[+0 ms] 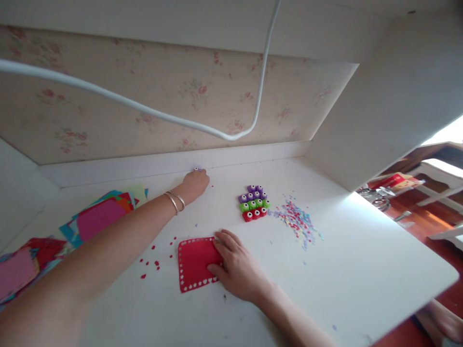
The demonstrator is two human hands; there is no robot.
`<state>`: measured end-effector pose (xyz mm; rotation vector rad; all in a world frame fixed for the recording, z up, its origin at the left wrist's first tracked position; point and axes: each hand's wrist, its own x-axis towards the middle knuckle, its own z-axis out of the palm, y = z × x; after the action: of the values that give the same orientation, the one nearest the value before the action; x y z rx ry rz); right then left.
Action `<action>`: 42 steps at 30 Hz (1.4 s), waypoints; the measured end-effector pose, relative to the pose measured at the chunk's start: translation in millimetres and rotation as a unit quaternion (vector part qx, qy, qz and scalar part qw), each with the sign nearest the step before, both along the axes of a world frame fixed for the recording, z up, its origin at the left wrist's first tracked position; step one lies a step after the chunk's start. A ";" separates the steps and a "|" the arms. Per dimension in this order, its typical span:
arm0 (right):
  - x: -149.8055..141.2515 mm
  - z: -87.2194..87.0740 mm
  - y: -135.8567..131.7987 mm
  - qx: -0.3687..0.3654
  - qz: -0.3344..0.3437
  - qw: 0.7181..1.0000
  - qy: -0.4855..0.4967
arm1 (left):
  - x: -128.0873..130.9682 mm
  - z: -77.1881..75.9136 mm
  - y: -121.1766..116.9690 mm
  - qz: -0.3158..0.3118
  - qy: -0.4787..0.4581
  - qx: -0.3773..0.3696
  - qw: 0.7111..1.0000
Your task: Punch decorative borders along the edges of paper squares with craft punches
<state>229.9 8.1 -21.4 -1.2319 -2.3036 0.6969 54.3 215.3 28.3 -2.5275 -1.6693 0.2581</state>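
My left hand, with a bracelet at the wrist, reaches to the back of the table. Its fingers are closed around a small purple craft punch, mostly hidden by the hand. My right hand lies flat with fingers apart over the right edge of a red sheet of paper. Small cut-out shapes, hearts and stars among them, run along the sheet's borders. Tiny red paper cut-outs are scattered to its left. Behind my right hand, purple, green and red craft punches stand grouped in rows.
A heap of multicoloured confetti lies right of the punches. Coloured paper sheets are stacked at the left, with punched sheets nearer me. A white cable hangs across the view above the white table.
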 end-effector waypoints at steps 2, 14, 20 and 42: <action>-1.5 -0.3 1.2 0.009 -0.009 1.000 0.017 | -12.3 3.3 -19.9 -0.001 0.005 -0.021 1.000; -4.0 -7.1 4.5 -0.057 -0.105 0.977 0.176 | -110.4 -4.3 -170.1 0.015 -0.093 -0.089 0.992; -9.6 -11.8 8.7 -0.061 -0.114 0.964 0.232 | -115.1 -32.2 -230.5 0.081 -0.252 -0.017 0.964; -12.3 -12.3 8.3 -0.294 -0.136 0.902 0.285 | -102.5 -67.5 -251.1 0.096 -0.549 -0.003 0.830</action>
<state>217.6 16.4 -33.7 -1.3217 -1.4446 1.4815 -48.1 -35.7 -39.1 -2.6163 -2.1557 -1.4512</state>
